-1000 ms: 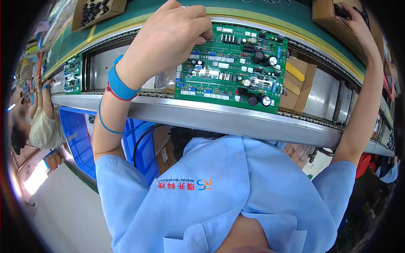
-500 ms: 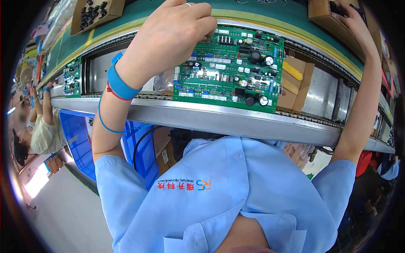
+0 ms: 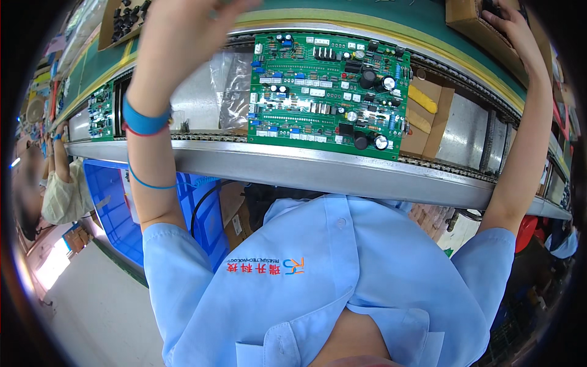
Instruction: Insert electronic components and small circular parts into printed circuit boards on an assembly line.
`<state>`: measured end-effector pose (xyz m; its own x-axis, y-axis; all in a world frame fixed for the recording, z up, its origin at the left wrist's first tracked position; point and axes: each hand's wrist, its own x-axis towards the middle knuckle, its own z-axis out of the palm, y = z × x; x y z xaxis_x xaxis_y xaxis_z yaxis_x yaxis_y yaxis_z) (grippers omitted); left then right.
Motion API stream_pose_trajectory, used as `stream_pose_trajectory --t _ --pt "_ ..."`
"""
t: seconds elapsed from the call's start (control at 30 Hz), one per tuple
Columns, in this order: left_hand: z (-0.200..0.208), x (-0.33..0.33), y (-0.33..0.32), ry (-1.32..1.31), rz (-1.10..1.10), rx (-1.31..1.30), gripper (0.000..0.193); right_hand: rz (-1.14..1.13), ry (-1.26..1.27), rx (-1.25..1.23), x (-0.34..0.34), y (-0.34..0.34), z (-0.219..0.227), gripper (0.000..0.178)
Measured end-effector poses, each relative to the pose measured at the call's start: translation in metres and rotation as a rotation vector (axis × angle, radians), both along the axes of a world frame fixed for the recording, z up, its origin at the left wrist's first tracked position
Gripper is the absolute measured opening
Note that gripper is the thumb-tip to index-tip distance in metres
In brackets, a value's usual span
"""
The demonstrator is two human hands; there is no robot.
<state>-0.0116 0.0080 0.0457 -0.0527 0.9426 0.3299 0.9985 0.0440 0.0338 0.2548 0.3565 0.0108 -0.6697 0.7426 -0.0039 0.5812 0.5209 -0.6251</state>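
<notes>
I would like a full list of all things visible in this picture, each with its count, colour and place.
circuit board: one, green with many small parts, on the conveyor in the middle, no hand on it
second circuit board: one, green, further left on the conveyor
conveyor rail: one, silver, across the picture
cardboard tray: one, brown, with black parts, top left
cardboard box: one, brown, top right
plastic bag: one, clear, left of the middle board
crate: one, blue, under the rail at left
other person: one, pale clothing, far left
shirt: light blue, bottom
wristband: blue, left wrist
left hand: raised, blurred, above the board's left
right hand: at the cardboard box
</notes>
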Motion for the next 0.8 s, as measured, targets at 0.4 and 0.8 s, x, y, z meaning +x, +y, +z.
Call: stream_pose_trajectory --t 0.4,0.8 --pt "-0.078 -0.344 -0.075 0.112 0.654 -0.341 0.048 0.013 0.575 -0.751 0.035 0.078 -0.018 0.047" --pt "-0.042 -0.201 -0.007 -0.533 0.630 -0.176 0.025 0.088 0.510 -0.753 0.040 0.073 -0.014 0.046"
